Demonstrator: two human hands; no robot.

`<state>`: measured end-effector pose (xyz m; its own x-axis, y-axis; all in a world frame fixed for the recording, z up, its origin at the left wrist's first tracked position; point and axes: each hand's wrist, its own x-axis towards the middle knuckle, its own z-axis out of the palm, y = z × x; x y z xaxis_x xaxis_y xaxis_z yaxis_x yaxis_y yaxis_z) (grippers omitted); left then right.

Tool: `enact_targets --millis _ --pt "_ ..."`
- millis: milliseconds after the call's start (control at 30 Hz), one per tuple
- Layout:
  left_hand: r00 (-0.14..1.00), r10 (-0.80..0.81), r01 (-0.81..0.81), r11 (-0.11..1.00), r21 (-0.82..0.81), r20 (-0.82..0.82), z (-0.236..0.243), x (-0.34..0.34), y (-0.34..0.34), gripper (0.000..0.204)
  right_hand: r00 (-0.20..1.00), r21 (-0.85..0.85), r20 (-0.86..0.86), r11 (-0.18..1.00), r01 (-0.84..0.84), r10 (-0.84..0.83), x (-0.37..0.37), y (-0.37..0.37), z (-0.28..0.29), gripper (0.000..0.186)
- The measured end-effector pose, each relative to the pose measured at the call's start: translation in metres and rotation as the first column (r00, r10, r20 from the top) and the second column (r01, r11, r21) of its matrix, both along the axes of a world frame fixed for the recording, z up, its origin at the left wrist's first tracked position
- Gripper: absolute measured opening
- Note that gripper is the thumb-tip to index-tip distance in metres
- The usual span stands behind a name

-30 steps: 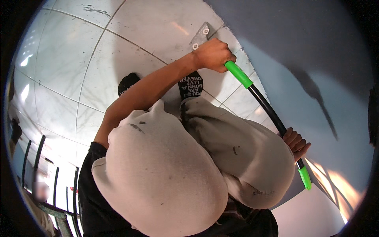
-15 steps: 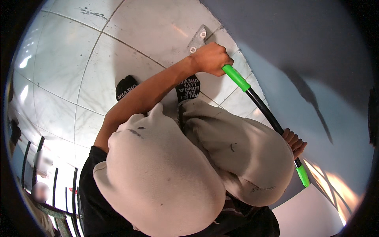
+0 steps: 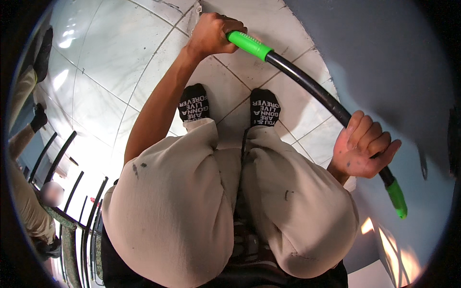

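My left hand [image 3: 213,34] is closed round the green sleeve at the far end of a long-handled scraper [image 3: 307,79]. The handle is black between two green ends, and it slants from upper left to lower right. Just beyond my left fist a bit of the metal head [image 3: 197,10] shows; the hand hides most of it. Farther down the black shaft, above its lower green tip [image 3: 396,199], my right hand [image 3: 365,146] has its fingers wrapped round it. The shaft passes in front of my right knee, held off the floor.
Pale tiles [image 3: 144,62] make up the floor, with dark smudges at the top. A blue-grey wall [image 3: 384,72] rises on the right. My black-socked feet [image 3: 265,108] stand between my bent knees and the tiles. Left are another person's legs [image 3: 29,201] and a black metal railing [image 3: 62,153].
The scraper and both hands have lifted toward me, my left hand shifting up and left. My knees and feet have moved apart. More of the other person's legs shows at the left.
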<state>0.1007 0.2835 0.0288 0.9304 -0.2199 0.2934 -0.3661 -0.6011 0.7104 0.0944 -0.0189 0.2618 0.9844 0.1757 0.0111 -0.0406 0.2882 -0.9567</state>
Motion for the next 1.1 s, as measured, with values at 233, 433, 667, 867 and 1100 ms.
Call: enact_targets --millis 233,433,667,867,1100 --pt "0.973 -0.124 0.152 0.979 0.134 -0.196 0.014 -0.001 -0.046 0.031 0.874 0.004 -0.208 0.893 0.45 -0.44 -0.03 -0.047 0.017 0.052" --pt "0.997 0.054 -0.048 0.992 -0.119 0.047 -0.008 -0.009 0.019 0.022 0.976 0.051 -0.087 0.977 0.205 -0.201 -0.006 0.019 -0.003 0.053" --pt "0.996 0.087 -0.087 0.996 0.011 0.024 -0.009 -0.012 0.028 0.022 0.995 -0.021 0.018 0.995 0.102 -0.102 -0.005 0.029 -0.002 0.055" --pt "0.994 -0.021 0.019 1.0 -0.019 -0.11 0.019 -0.014 -0.049 0.017 0.914 -0.119 -0.012 0.908 0.401 -0.405 -0.015 -0.008 0.033 0.056" --pt "0.952 0.299 -0.301 0.953 -0.025 -0.064 0.007 -0.089 0.047 0.016 0.98 0.122 -0.108 0.98 -0.156 0.169 0.01 0.068 -0.004 0.057"
